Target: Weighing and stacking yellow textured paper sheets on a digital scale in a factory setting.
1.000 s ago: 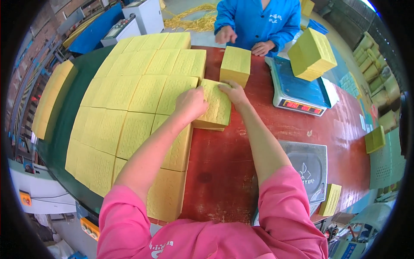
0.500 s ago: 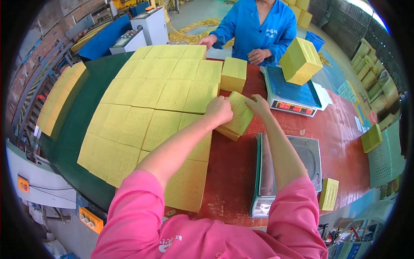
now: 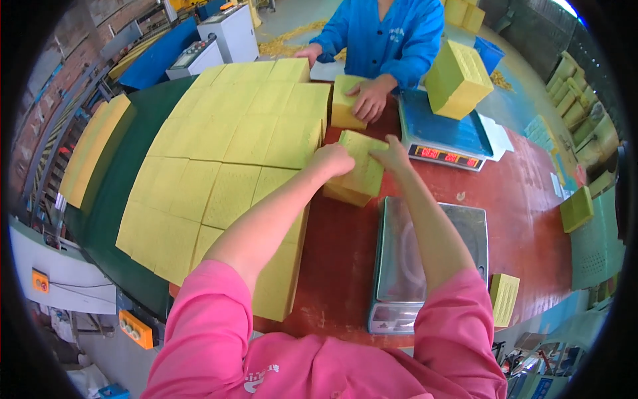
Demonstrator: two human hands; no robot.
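Note:
A stack of yellow perforated paper point(image 3: 362, 161) stands on the red tabletop, clasped from both sides. My left hand point(image 3: 334, 161) presses its left side with the fingers curled in. On its right upper edge rests my right hand point(image 3: 392, 157), thumb and fingers closed against the paper. Just beyond is another yellow paper stack point(image 3: 344, 110), with a co-worker's hand point(image 3: 372, 100) on it. To my left, many similar stacks point(image 3: 229, 143) are packed in rows. Below my right forearm sits a weighing scale point(image 3: 462, 223) with a metal pan.
A second scale point(image 3: 444, 130) with a lit red display carries a tall yellow stack point(image 3: 457, 80). One small yellow block point(image 3: 505, 299) lies by the near scale, another point(image 3: 576, 209) at the table's right edge. Across the table stands a person in blue point(image 3: 385, 36). Control cabinets point(image 3: 229, 33) are behind.
The paper between my hands, skewed across its lower part before, now looks squared into one block. The co-worker's hand has come down onto the neighbouring stack.

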